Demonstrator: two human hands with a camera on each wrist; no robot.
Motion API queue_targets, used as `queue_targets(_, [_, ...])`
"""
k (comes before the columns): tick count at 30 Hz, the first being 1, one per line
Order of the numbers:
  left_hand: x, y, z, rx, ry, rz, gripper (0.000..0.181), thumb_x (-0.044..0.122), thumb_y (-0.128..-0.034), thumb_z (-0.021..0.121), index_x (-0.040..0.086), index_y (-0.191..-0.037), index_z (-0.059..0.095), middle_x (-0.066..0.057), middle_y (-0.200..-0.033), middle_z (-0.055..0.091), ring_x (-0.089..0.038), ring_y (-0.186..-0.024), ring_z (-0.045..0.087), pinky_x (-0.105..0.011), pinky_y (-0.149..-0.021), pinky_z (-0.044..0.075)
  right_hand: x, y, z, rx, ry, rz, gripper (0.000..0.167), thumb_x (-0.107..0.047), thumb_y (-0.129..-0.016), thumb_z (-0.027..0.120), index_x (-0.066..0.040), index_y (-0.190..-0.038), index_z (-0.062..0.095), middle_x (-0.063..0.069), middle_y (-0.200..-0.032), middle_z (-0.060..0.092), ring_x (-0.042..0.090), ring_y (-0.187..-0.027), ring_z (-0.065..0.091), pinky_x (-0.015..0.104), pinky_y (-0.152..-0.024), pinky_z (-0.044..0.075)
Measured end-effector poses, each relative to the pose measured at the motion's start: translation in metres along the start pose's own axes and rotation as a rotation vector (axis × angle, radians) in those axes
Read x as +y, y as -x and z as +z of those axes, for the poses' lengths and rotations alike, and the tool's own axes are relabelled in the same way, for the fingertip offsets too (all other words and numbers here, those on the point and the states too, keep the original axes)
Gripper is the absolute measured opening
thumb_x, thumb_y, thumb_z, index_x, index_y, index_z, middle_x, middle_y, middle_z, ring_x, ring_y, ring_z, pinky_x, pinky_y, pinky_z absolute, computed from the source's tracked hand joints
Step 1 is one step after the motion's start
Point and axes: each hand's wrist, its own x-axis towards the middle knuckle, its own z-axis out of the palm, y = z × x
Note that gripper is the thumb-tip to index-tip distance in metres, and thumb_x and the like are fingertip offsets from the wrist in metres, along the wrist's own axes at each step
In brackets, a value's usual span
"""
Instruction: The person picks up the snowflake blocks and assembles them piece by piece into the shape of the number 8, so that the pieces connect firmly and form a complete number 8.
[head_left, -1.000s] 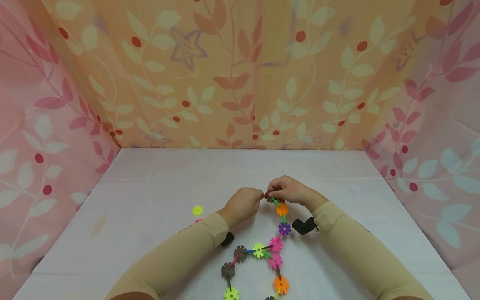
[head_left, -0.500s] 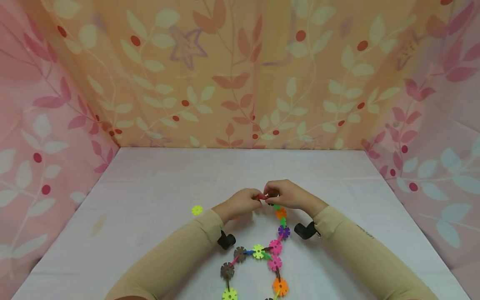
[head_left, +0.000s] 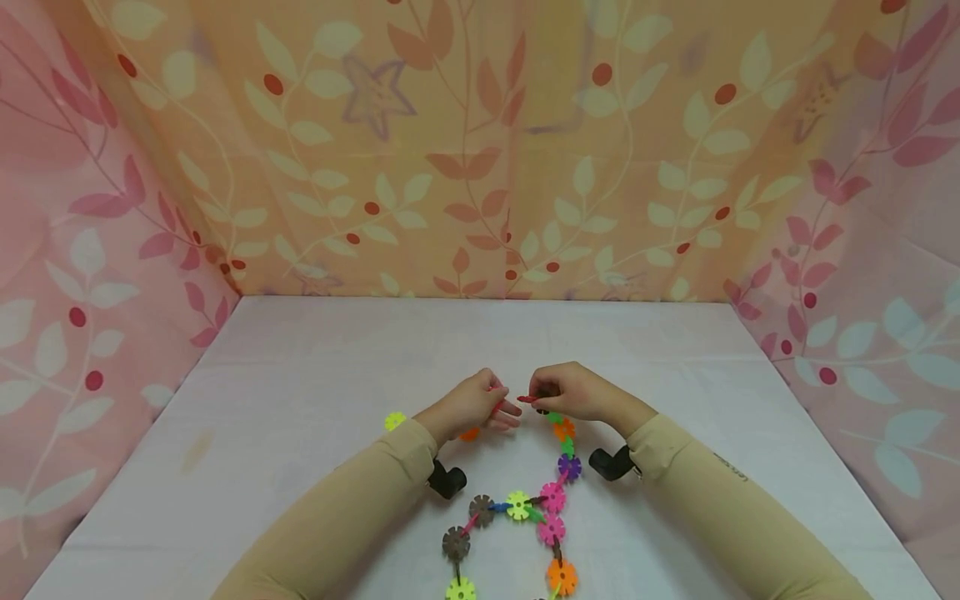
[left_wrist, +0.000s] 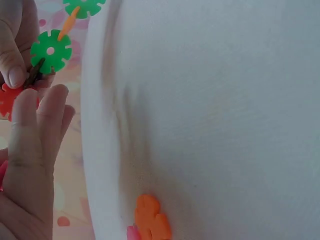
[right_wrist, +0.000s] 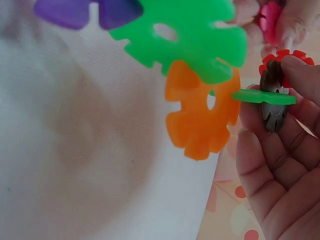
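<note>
My left hand [head_left: 468, 406] holds a pink slotted plastic disc [left_wrist: 2, 174], mostly hidden by the hand; its other fingers are spread out. To its right, my right hand [head_left: 576, 390] pinches the end of a disc chain at a red disc [right_wrist: 302, 56] slotted into a brown disc [right_wrist: 273, 116]. A green disc [right_wrist: 250, 96], seen edge-on, joins the brown one to an orange disc [right_wrist: 200, 125]. From there the chain drops past a purple disc [head_left: 569, 467] to a loop with pink discs [head_left: 552, 528]. The two hands are slightly apart.
A yellow disc [head_left: 394, 421] lies on the white tabletop [head_left: 315, 358] beyond the left forearm. Beside the left hand lies an orange disc [left_wrist: 150, 217], with a pink piece [left_wrist: 132, 233] at its edge. Black wrist devices [head_left: 611, 462] hang under both forearms. Patterned cloth walls surround the table.
The left hand has let go of the red disc at the chain's end and drawn back left, its fingers spreading, a pink disc in it. The right hand still pinches the chain end, slightly lower.
</note>
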Motion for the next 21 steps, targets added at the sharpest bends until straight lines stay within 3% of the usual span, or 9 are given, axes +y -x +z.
queue_targets(2, [-0.0011, 0.0002, -0.0004, 0.03, -0.079, 0.011, 0.025, 0.021, -0.0991, 0.039, -0.004, -0.101, 0.043, -0.011, -0.082, 0.069, -0.017, -0.063, 0.065, -0.024, -0.055, 0.051, 0.0004, -0.0002, 0.0003, -0.001, 0.002, 0.012, 0.008, -0.011, -0.082, 0.067, -0.016, -0.082, 0.061, -0.006, -0.07, 0.058, 0.009, -0.059, 0.049, 0.024, -0.056, 0.046])
queue_targets(5, [-0.003, 0.0001, -0.0007, 0.081, -0.144, 0.037, 0.032, 0.027, -0.0987, 0.039, -0.001, -0.088, 0.049, -0.005, -0.066, 0.064, -0.013, -0.045, 0.048, -0.022, -0.041, 0.036, 0.0013, -0.0008, 0.0008, -0.001, -0.003, 0.023, 0.006, -0.012, -0.083, 0.067, -0.016, -0.082, 0.062, -0.005, -0.07, 0.059, 0.01, -0.06, 0.05, 0.024, -0.057, 0.046])
queue_targets(7, [-0.003, 0.0001, -0.0007, 0.106, -0.146, 0.042, 0.035, 0.028, -0.0981, 0.038, 0.0, -0.083, 0.05, -0.004, -0.061, 0.058, -0.014, -0.042, 0.036, -0.022, -0.039, 0.028, 0.0021, -0.001, 0.0014, -0.002, -0.007, 0.028, 0.004, -0.013, -0.083, 0.067, -0.014, -0.083, 0.063, -0.005, -0.07, 0.06, 0.01, -0.06, 0.051, 0.025, -0.056, 0.046])
queue_targets(10, [-0.0022, 0.0004, -0.0001, 0.099, -0.085, 0.02, 0.028, 0.021, -0.0942, 0.037, -0.002, -0.083, 0.051, -0.005, -0.061, 0.054, -0.014, -0.043, 0.033, -0.022, -0.039, 0.026, 0.0025, -0.0007, 0.002, -0.005, -0.02, 0.038, 0.003, -0.013, -0.083, 0.067, -0.013, -0.084, 0.064, -0.005, -0.071, 0.061, 0.01, -0.06, 0.051, 0.025, -0.056, 0.047])
queue_targets(13, [-0.0003, 0.0007, 0.0007, 0.083, -0.013, -0.015, 0.019, 0.013, -0.0895, 0.039, -0.002, -0.088, 0.05, -0.007, -0.068, 0.061, -0.014, -0.047, 0.044, -0.02, -0.043, 0.036, 0.002, -0.0001, 0.0021, -0.004, -0.016, 0.039, 0.004, -0.013, -0.083, 0.067, -0.014, -0.084, 0.064, -0.005, -0.072, 0.061, 0.01, -0.06, 0.051, 0.025, -0.056, 0.047])
queue_targets(16, [0.0004, 0.0001, 0.0013, 0.079, 0.101, -0.024, 0.013, 0.009, -0.0928, 0.043, -0.002, -0.091, 0.049, -0.013, -0.08, 0.066, -0.018, -0.062, 0.063, -0.024, -0.06, 0.052, 0.0011, 0.0004, 0.0017, 0.003, -0.013, 0.03, 0.006, -0.011, -0.083, 0.067, -0.015, -0.083, 0.062, -0.004, -0.073, 0.062, 0.011, -0.061, 0.051, 0.025, -0.057, 0.048])
queue_targets(18, [-0.0005, -0.0009, 0.0013, 0.089, 0.149, -0.017, 0.011, 0.008, -0.0935, 0.047, -0.003, -0.093, 0.05, -0.015, -0.087, 0.067, -0.024, -0.077, 0.067, -0.032, -0.073, 0.053, 0.0006, 0.0006, 0.0014, 0.007, -0.023, 0.033, 0.006, -0.011, -0.083, 0.066, -0.015, -0.083, 0.062, -0.003, -0.073, 0.062, 0.011, -0.061, 0.052, 0.025, -0.057, 0.048])
queue_targets(21, [-0.0027, -0.0025, -0.0002, 0.134, 0.128, 0.005, 0.014, 0.013, -0.0906, 0.056, -0.001, -0.093, 0.058, -0.012, -0.092, 0.066, -0.027, -0.088, 0.065, -0.038, -0.081, 0.051, 0.0005, 0.0005, 0.0013, 0.01, -0.034, 0.03, 0.006, -0.01, -0.084, 0.065, -0.014, -0.083, 0.061, -0.003, -0.074, 0.063, 0.011, -0.062, 0.053, 0.025, -0.058, 0.049])
